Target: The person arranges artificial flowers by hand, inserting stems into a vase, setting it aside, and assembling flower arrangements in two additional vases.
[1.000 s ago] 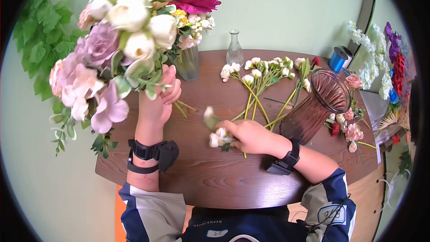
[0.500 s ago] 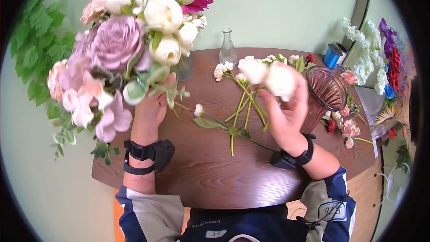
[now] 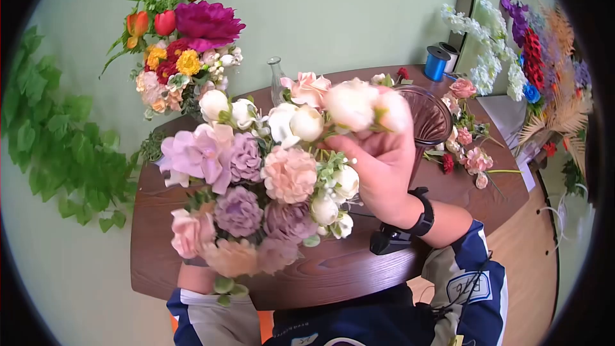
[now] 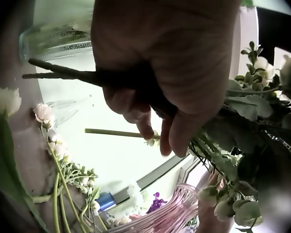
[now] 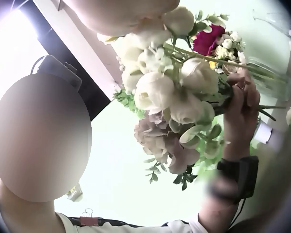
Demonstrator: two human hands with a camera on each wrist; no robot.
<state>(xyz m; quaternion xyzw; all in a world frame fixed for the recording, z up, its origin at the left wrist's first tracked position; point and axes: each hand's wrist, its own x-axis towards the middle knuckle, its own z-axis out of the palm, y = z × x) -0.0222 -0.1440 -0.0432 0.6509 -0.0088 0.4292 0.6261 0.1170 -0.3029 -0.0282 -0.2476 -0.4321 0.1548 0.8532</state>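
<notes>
A full bouquet of artificial flowers [image 3: 288, 176], in lilac, peach and white, is tilted toward me over the table. My left hand [image 4: 167, 63] grips its gathered stems, whose dark ends [image 4: 58, 72] stick out past the hand in the left wrist view; in the head view the blooms hide that hand. At the bouquet's upper right edge, my right hand [image 3: 384, 176] pinches a stem with white flowers [image 3: 351, 106] between thumb and fingers. The right wrist view shows a green stem [image 5: 199, 53] running from there across the bouquet toward the left hand.
A ribbed mauve glass vase [image 3: 435, 115] stands behind my right hand, a clear bottle vase [image 3: 276, 80] farther back. Bright arranged flowers [image 3: 208, 25] stand back left, ribbon spools [image 3: 437, 64] back right. Loose pink flowers [image 3: 477, 161] lie at the right; cut stems [image 4: 58, 194] lie nearby.
My right hand has picked white flowers up off the table and brought them left to the bouquet. The left hand has tipped the bouquet toward me and rightward. The head view has turned.
</notes>
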